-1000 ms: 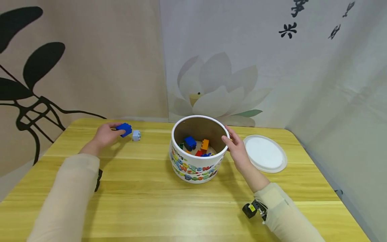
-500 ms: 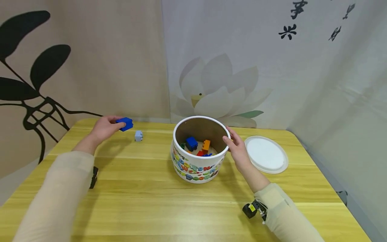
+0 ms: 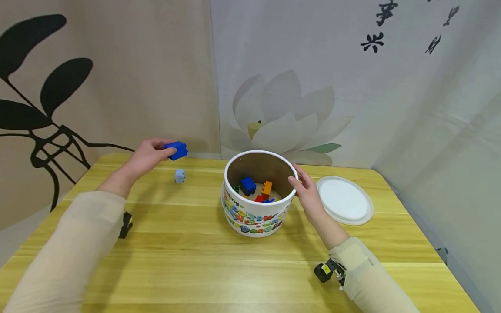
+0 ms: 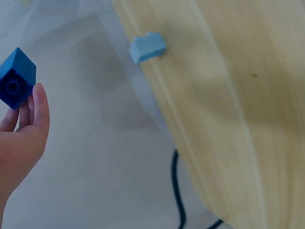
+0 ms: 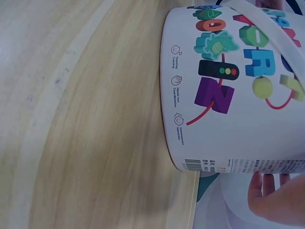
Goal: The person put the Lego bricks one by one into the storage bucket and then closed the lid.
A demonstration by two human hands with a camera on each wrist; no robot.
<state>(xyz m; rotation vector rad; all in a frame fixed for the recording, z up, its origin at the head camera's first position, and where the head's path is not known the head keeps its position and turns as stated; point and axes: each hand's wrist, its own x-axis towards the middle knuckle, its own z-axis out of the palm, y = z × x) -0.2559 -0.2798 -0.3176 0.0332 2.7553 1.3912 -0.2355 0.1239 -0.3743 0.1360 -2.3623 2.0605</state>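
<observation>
Between thumb and fingers my left hand (image 3: 146, 157) pinches a blue toy brick (image 3: 178, 150), lifted above the far left of the table. The same blue brick (image 4: 18, 78) shows its hollow underside in the left wrist view. Below it, a light blue brick (image 3: 180, 175) stands on the table. My right hand (image 3: 310, 195) grips the right rim of a white round bucket (image 3: 254, 219) printed with colourful letters, thumb over the edge. Inside lie a blue brick (image 3: 248, 185), an orange brick (image 3: 266, 188) and other pieces, partly hidden by the wall.
A white round lid (image 3: 344, 200) lies flat on the table right of the bucket, behind my right forearm. The wooden table (image 3: 203, 269) ends at a fabric backdrop (image 3: 156, 87) along its far edge.
My left hand has raised the blue brick off the table beside the light blue one and moved it up and to the right. The right hand stays on the bucket rim.
</observation>
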